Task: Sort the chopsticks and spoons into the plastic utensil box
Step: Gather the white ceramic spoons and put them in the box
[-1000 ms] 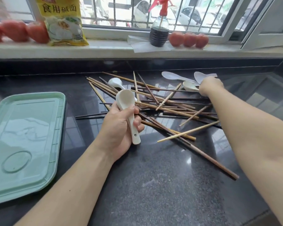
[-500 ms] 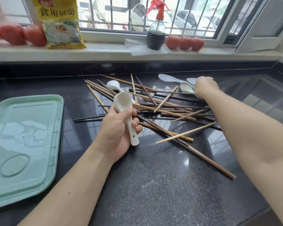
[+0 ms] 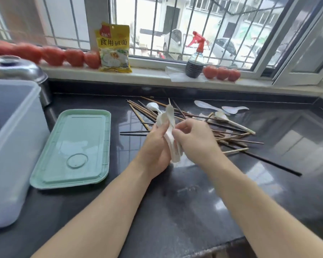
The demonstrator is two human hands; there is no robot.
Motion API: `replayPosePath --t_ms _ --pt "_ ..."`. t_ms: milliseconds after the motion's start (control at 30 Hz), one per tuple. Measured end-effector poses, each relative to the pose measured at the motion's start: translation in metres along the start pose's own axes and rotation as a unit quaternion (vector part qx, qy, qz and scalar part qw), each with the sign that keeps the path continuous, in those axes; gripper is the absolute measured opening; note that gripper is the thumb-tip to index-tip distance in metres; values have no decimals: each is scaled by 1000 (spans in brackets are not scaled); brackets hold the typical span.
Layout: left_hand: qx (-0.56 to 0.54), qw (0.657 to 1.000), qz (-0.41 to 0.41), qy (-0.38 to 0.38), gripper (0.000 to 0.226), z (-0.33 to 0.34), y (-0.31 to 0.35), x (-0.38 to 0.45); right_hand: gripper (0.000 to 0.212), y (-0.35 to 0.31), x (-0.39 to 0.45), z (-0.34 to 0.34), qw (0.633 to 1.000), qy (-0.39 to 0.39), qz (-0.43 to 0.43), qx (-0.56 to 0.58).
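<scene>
Spoons [image 3: 168,127] now bunched between both hands above the dark worktop [image 3: 175,211]; a second ago the left hand [image 3: 155,148] held one spoon alone while the right hand [image 3: 192,138] reached to the far spoons by the window side. Right hand is back at centre, fingers [image 3: 179,129] pinching a white spoon against the stack, left fingers curled round the handles. Exact spoon count in the bunch is blurred, at least two. Judged: spoon gathering is underway, nothing in the box yet. Plastic utensil box [image 3: 9,146] now in view at far left, translucent, open-topped, contents not readable; its green lid [image 3: 73,148] lies flat between box and hands. Chopsticks [image 3: 222,135] remain in a crossed heap behind the hands, with loose spoons [image 3: 233,109] still at the back right and one at back left. Sill holds tomatoes [image 3: 221,73], spray bottle [image 3: 194,58], yellow packet [image 3: 114,49]; metal pot [image 3: 17,69] behind box. The lid lies under any direct carry to the box; tangled sticks will need separating.
</scene>
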State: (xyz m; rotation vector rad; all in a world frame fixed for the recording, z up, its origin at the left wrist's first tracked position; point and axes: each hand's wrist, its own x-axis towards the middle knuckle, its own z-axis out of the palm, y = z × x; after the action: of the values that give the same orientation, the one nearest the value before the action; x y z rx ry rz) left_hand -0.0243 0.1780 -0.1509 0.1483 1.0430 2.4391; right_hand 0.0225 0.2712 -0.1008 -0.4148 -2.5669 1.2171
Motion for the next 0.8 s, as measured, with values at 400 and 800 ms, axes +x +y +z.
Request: replayPosePath --t_ms 400,800 --pt "70 970 168 158 18 7 119 -134 9 -124 -111 44 959 110 -255 -59" --pt "98 944 259 181 31 -66 288 -237 16 -289 -128 125 918 -322 -175 152"
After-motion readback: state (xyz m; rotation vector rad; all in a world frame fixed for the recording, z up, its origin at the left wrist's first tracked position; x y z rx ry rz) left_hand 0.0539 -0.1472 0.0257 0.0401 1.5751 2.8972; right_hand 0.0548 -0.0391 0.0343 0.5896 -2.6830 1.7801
